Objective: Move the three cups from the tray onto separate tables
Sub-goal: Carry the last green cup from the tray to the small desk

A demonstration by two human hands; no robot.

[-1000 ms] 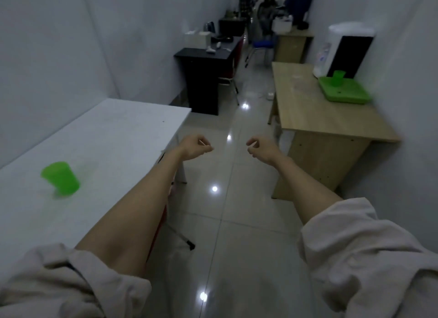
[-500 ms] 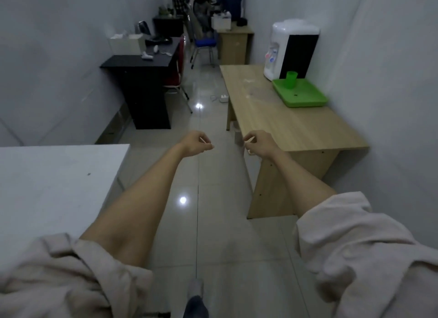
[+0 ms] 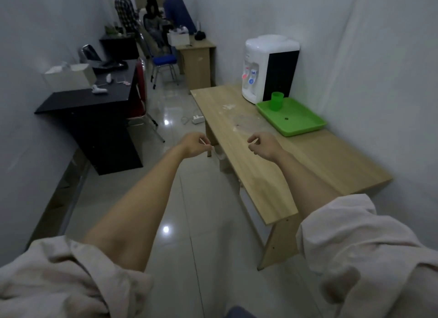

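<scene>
One green cup (image 3: 277, 101) stands upright at the far corner of a green tray (image 3: 298, 123), which lies on a light wooden table (image 3: 315, 158) against the right wall. My left hand (image 3: 195, 144) hovers over the floor just left of that table's edge, fingers curled with nothing in them. My right hand (image 3: 263, 143) hangs above the tabletop, fingers also curled and holding nothing, a forearm's length short of the tray. No other cup is in view.
A white water dispenser (image 3: 270, 67) stands behind the tray. A black desk (image 3: 94, 113) with a white box lines the left wall, a red chair beside it. A power strip (image 3: 198, 119) lies on the tiled aisle. Several people stand at the far end.
The view has swung right and advanced along the aisle. The white table with a green cup has left the frame. The wooden table and tray are closer. Both hands stay curled.
</scene>
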